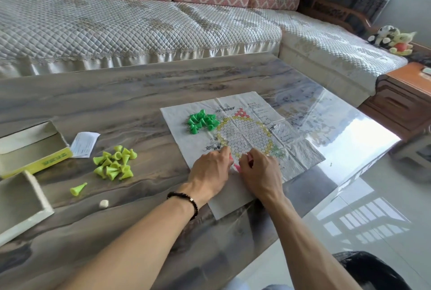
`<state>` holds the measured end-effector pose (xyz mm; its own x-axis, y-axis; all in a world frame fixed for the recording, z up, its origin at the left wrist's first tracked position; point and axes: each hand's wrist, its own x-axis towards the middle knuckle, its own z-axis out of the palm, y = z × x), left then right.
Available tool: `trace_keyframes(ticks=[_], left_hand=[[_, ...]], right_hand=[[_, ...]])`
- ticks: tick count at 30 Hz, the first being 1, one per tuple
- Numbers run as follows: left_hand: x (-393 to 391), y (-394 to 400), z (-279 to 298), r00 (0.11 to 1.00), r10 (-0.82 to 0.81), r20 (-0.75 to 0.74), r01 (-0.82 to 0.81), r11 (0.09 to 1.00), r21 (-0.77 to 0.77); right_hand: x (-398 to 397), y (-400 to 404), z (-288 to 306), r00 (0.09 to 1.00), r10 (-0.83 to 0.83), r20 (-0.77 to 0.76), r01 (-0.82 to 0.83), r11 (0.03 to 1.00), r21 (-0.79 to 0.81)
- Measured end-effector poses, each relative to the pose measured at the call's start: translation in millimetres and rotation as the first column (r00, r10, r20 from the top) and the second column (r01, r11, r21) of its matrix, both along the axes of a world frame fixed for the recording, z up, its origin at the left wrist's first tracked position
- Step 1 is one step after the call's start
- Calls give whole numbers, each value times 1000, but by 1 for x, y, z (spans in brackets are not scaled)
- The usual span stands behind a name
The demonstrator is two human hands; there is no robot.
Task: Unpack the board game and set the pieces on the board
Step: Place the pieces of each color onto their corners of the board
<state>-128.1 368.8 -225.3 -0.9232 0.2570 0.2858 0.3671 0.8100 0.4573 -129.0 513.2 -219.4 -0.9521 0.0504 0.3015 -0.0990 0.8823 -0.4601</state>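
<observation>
- Two shallow cream cardboard box halves sit at the left edge of the grey wood-grain table (pixel 130 93). The farther one, the yellow-sided box tray (pixel 28 147), lies open side up, and nothing shows inside it.
- The nearer cream box half (pixel 21 205) is also open side up, and its visible floor is bare.
- A small white printed paper slip (pixel 84 144) lies just beside the yellow-sided tray, touching its right corner.
- The creased white paper game board (pixel 291 135), printed with a hexagon grid ringed in yellow, lies flat on the table's right part, one corner pointing toward the person.
- A heap of dark green plastic cone pawns (pixel 202 121) rests on the board's far-left area, tumbled on their sides with tips pointing many ways.
- A loose cluster of lime-yellow plastic cone pawns (pixel 115 163) lies on the bare table between the boxes and the board, most toppled.
- One stray lime pawn (pixel 78 189) lies on its side nearer the person, long axis running left to right, its narrow head toward the upper right.
- A small white die (pixel 104 203) sits near it.
- The left hand (pixel 211 168), with a dark beaded bracelet (pixel 186 198) at the wrist, and the right hand (pixel 258 170) meet at the board's near corner, fingers curled down and pinched around pink-red plastic pawns (pixel 236 166), of which only slivers show.
</observation>
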Motion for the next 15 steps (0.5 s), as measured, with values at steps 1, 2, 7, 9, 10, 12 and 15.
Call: trace_keyframes(ticks=[1,2,7,9,10,12,15], left_hand=[[-3,2,0,1000,-6,-1,6,1000,-19],[-6,3,0,1000,-18,1,18,999,-40],[-14,9,6,995,-29,95,34,998,-53],[-14,9,8,988,-53,145,61,997,-51],[-13,8,9,982,-72,174,81,996,-46],[-13,4,12,973,-111,204,118,993,-20],[-12,-2,17,956,-182,229,192,981,-20]], right_hand=[[0,2,-3,1000,-21,-13,21,1000,-3],[0,3,-4,999,-40,-18,39,999,-8],[-2,11,-4,999,-42,30,44,995,-86],[-3,14,0,997,0,80,13,987,-158],[-3,15,2,993,22,113,1,980,-197],[-2,19,7,987,57,151,-14,962,-272],[0,28,11,987,87,137,-42,952,-304]])
